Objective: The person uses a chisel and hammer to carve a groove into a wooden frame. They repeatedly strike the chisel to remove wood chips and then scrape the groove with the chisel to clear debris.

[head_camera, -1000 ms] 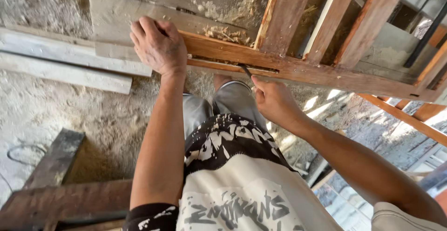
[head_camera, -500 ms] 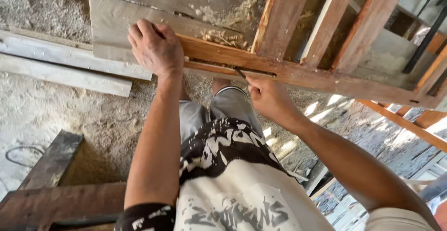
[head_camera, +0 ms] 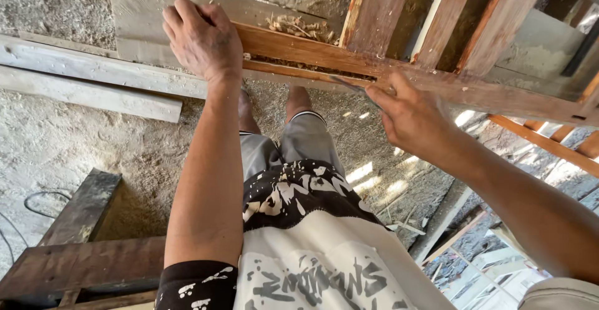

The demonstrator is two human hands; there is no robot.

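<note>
While your left hand presses flat and open-palmed on the reddish wooden rail, your right hand pinches a thin metal blade set against the rail's lower edge. You look mid-cut; next, likely a steady push along the groove. Wood shavings sit on top.

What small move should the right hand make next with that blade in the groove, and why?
Probably draw the blade further along the groove toward the left hand. The right hand holds its tip at the slot in the rail, shavings already lie by the cut, and the left hand presses the rail down, so it looks steady.
</note>
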